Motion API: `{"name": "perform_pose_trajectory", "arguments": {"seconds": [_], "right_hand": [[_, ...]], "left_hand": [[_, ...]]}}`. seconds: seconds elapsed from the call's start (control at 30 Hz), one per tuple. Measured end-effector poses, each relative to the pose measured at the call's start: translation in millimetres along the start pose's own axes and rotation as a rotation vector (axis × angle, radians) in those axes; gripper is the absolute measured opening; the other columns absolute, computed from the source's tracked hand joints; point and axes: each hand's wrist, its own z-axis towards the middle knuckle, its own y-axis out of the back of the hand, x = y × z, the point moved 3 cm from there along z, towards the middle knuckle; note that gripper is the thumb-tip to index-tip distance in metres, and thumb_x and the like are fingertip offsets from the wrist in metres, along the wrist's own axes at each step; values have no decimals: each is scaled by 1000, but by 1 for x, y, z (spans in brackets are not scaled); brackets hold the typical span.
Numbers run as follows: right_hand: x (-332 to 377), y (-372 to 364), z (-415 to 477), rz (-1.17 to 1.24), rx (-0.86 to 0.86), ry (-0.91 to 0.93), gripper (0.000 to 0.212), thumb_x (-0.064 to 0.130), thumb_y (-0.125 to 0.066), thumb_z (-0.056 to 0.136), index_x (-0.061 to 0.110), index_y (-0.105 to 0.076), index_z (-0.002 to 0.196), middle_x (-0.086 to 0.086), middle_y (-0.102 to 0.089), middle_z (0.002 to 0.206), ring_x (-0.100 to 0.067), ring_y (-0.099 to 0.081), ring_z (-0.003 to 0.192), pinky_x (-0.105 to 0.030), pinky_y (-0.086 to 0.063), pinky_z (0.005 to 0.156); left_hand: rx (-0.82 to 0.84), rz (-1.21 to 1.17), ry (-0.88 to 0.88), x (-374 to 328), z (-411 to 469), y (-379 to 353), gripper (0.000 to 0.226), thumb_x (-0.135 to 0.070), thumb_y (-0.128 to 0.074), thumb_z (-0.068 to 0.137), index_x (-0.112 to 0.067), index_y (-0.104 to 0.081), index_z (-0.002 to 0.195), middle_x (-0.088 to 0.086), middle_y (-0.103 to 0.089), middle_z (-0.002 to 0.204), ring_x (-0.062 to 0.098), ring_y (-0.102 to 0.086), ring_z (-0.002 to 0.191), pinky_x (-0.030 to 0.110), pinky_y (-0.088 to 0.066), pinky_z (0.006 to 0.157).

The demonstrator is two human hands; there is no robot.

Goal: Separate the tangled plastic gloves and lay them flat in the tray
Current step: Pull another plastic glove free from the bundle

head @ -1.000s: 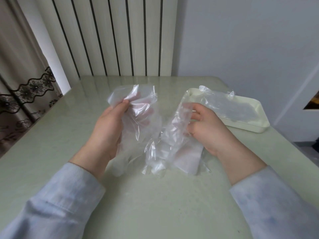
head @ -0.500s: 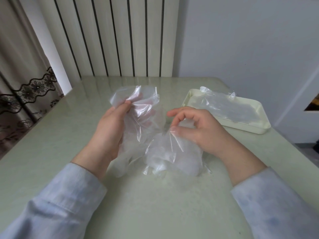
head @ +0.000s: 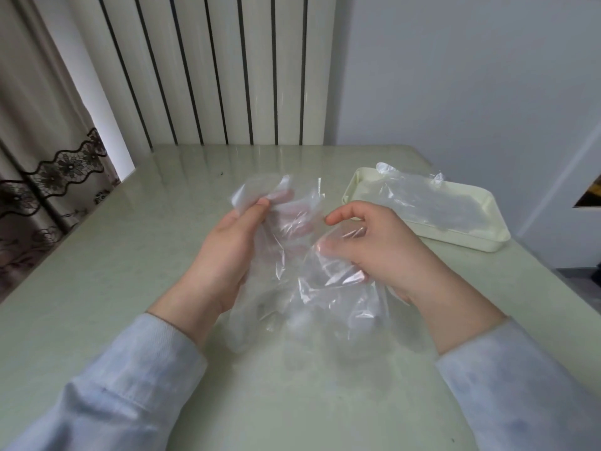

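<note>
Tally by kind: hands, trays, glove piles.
Hands: 2, left hand, right hand
Tray: 1
Glove piles: 2, pile in the tray, tangled pile between the hands
Total: 5. Single gloves cannot be told apart.

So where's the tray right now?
In the head view the cream tray sits on the right side of the table, just beyond the right hand, with clear plastic lying in it.

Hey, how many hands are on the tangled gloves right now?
2. The left hand pinches the upper left of the tangled gloves; the right hand holds their right side with curled fingers, in front of the tray. Both hands show fully.
</note>
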Motion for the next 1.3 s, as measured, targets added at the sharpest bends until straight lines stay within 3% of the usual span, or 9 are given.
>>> {"name": "perform_pose_trajectory", "arguments": {"seconds": [0.1,0.2,0.33,0.53,0.7,0.83,0.93,1.03,1.3], "right_hand": [[1,4,0,42,-38,38,19,14,-81,83,17,-68,96,3,-63,74,-11,-43,43,-20,-35,39],[7,3,-2,-22,60,112,15,0,-66,87,15,-69,89,13,-67,78,-3,-49,48,-16,-40,46],[9,-4,-7,8,225,180,28,-4,-65,88,22,-72,81,9,-66,74,-7,-53,59,-23,-45,62],[9,-10,-7,129,143,201,8,14,-76,88,13,-72,82,2,-62,66,-11,-46,41,-22,-40,44],[9,-8,-6,181,11,172,15,24,-77,88,17,-71,77,3,-61,56,-14,-36,37,-18,-30,39],[6,-5,-3,223,-97,149,21,26,-76,89,6,-68,88,11,-52,48,-13,-32,34,-18,-28,38],[1,-3,1,251,-184,119,19,21,-75,90,4,-66,89,13,-53,53,-8,-38,38,-18,-32,39],[1,-1,3,202,-246,159,19,19,-75,90,15,-62,77,17,-59,58,-1,-47,43,-17,-38,41],[2,-8,-1,-13,-303,333,28,30,-86,78,21,-60,76,-2,-63,68,-6,-46,53,-23,-42,52]], "left_hand": [[-47,50,-1,-3,-2,-1,27,-42,-50,102,-40,-75,111,-16,-55,46,17,-28,42,23,-18,42],[-24,27,-22,-6,-7,-6,28,-33,-47,105,-32,-74,111,-16,-43,35,4,-26,28,16,-17,31],[43,-58,-1,-10,-12,-13,27,-20,-43,107,-21,-69,115,-15,-56,43,-5,-46,30,7,-30,32],[72,-153,15,-7,-9,-12,28,-20,-47,106,-24,-74,105,-7,-77,80,5,-71,63,14,-49,48],[97,-100,-17,-7,-13,-15,29,-20,-44,107,-24,-73,104,-11,-74,70,-2,-64,52,11,-44,43],[132,-74,-24,-1,-11,-18,31,-23,-44,106,-22,-74,112,-8,-78,101,5,-74,87,15,-55,68],[142,-97,0,6,-8,-19,31,-26,-46,106,-19,-75,116,1,-78,108,17,-73,104,30,-55,90],[149,-75,-17,5,-9,-20,31,-26,-46,106,-18,-74,114,-5,-79,92,10,-75,88,19,-55,74],[241,-63,-90,7,-7,-22,31,-21,-43,106,-25,-74,112,-9,-76,111,3,-69,109,14,-50,89]]}}
